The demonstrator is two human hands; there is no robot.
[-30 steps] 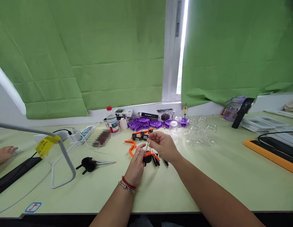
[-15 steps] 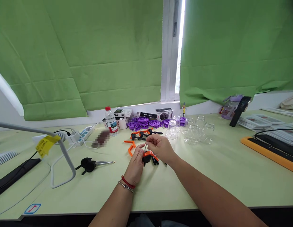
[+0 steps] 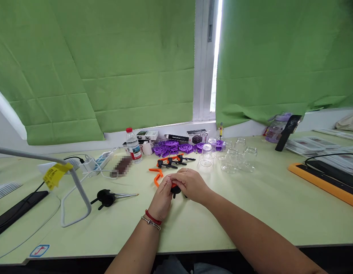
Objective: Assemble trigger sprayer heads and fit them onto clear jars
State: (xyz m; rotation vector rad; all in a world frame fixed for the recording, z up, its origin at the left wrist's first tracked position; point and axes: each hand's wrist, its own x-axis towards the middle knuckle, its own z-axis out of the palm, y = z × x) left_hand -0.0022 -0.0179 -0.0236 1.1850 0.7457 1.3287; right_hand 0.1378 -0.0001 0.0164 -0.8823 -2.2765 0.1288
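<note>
My left hand (image 3: 162, 194) and my right hand (image 3: 190, 185) meet low over the pale green table (image 3: 250, 205), both closed round a small black and orange clamp part (image 3: 174, 187) that mostly hides between the fingers. A red cord and a metal bracelet sit on my left wrist. Just behind the hands lie loose orange pieces (image 3: 156, 175) and several black and orange clamps (image 3: 172, 161). To the left lies a black clamp with a metal rod (image 3: 110, 197).
Purple discs (image 3: 176, 147), clear cups (image 3: 233, 156), a water bottle (image 3: 132, 145) and small boxes line the back under green blinds. A grey lamp arm with a yellow tag (image 3: 55, 173) and cables stand left. An orange-edged tablet (image 3: 325, 179) and stacked papers lie right.
My right hand has come down from pinching the metal rod above the part to cover it beside my left hand. A person's hand at the far left edge has gone from view.
</note>
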